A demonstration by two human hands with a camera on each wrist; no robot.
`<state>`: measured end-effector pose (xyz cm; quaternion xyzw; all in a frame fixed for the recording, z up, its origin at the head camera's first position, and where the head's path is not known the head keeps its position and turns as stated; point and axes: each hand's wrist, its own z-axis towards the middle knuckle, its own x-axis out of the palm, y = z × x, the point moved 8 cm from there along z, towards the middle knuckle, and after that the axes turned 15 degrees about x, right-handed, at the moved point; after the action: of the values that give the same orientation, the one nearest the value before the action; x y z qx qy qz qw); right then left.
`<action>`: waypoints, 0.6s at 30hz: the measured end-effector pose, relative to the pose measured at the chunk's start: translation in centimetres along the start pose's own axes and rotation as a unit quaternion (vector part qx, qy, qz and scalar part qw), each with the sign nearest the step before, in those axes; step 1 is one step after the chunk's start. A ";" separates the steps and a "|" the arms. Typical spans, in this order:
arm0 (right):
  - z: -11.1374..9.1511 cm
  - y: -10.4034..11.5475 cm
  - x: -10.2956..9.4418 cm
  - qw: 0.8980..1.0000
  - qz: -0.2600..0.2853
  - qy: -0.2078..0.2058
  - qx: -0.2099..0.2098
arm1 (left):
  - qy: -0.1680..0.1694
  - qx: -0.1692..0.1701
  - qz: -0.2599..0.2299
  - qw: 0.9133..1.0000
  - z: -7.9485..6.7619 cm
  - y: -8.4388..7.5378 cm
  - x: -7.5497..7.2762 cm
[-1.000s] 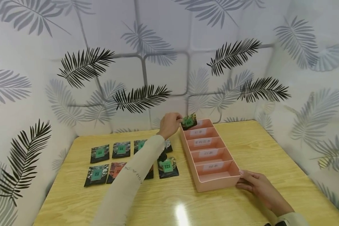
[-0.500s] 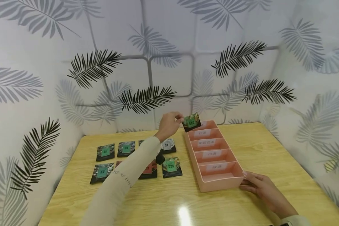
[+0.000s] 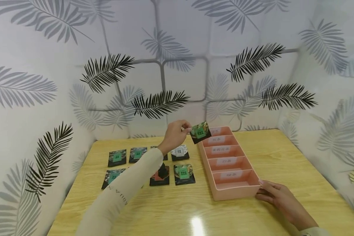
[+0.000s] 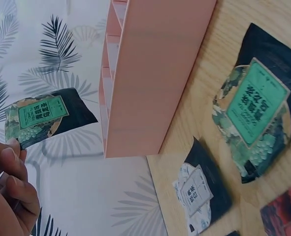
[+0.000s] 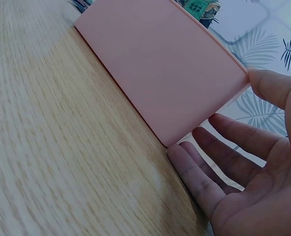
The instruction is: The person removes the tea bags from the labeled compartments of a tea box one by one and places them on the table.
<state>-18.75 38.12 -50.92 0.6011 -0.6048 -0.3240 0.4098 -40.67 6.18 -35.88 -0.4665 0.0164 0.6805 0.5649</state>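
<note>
My left hand [image 3: 175, 132] pinches a dark tea sachet [image 3: 200, 132] with a green label by its edge, above the far left corner of a pink divided box [image 3: 208, 175]. In the left wrist view the held sachet [image 4: 42, 118] hangs tilted beside the box wall [image 4: 145, 73], apart from it. My right hand [image 3: 278, 200] holds the near right corner of the box. Its thumb lies at the rim and its fingertips touch the side wall, as the right wrist view shows. The box has several compartments in a row, each with a white paper label.
Several more tea sachets lie in two rows left of the box, among them a green-labelled one [image 3: 184, 173], a white one [image 3: 180, 152] and a red one [image 3: 159, 178]. My left sleeve [image 3: 127, 183] hides part of the rows. A leaf-patterned wall covering [image 3: 183, 78] stands behind the wooden table [image 3: 165, 213].
The head view has swung slightly left. My left hand has drawn the sachet a little back toward me from the box's far end, still pinching it. My right hand stays at the box corner.
</note>
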 end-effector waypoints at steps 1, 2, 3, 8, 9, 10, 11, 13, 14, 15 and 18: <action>0.0 0.0 0.1 1.000 0.000 0.001 0.000 | 0.002 -0.002 -0.001 1.000 -0.3 0.1 -0.1; 0.1 -0.1 0.1 1.000 0.002 0.001 0.002 | 0.005 -0.004 -0.001 1.000 -0.6 0.1 -0.3; 0.1 -0.1 0.1 1.000 0.004 -0.001 0.002 | 0.007 -0.003 -0.007 1.000 -1.0 0.0 -0.4; 0.2 -0.3 0.3 1.000 0.007 0.007 -0.001 | 0.024 0.001 0.002 1.000 -2.5 -0.2 -1.0; 0.2 -0.3 0.3 1.000 0.007 0.008 0.001 | 0.027 0.003 0.004 1.000 -2.8 -0.3 -1.0; 0.2 -0.3 0.3 1.000 0.007 0.011 0.000 | 0.029 0.004 0.010 1.000 -3.1 -0.3 -1.1; 0.2 -0.4 0.3 1.000 0.009 0.013 0.003 | 0.030 0.006 0.011 0.999 -3.4 -0.5 -1.1; 0.2 -0.3 0.2 1.000 0.013 0.019 0.004 | 0.035 0.007 0.012 0.999 -4.1 -0.8 -1.2; 0.2 -0.3 0.2 1.000 0.014 0.019 0.003 | 0.037 0.009 0.013 0.999 -4.4 -1.0 -1.2; 0.2 -0.2 0.2 1.000 0.015 0.020 0.004 | 0.039 0.012 0.013 0.999 -4.8 -1.2 -1.1; 0.3 -0.2 0.3 1.000 0.016 0.014 0.006 | 0.055 0.020 0.009 0.998 -5.9 -1.8 -0.9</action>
<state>-18.94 37.78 -51.18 0.5982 -0.6102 -0.3052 0.4203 -35.68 2.92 -37.66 -0.4916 0.0658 0.6584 0.5661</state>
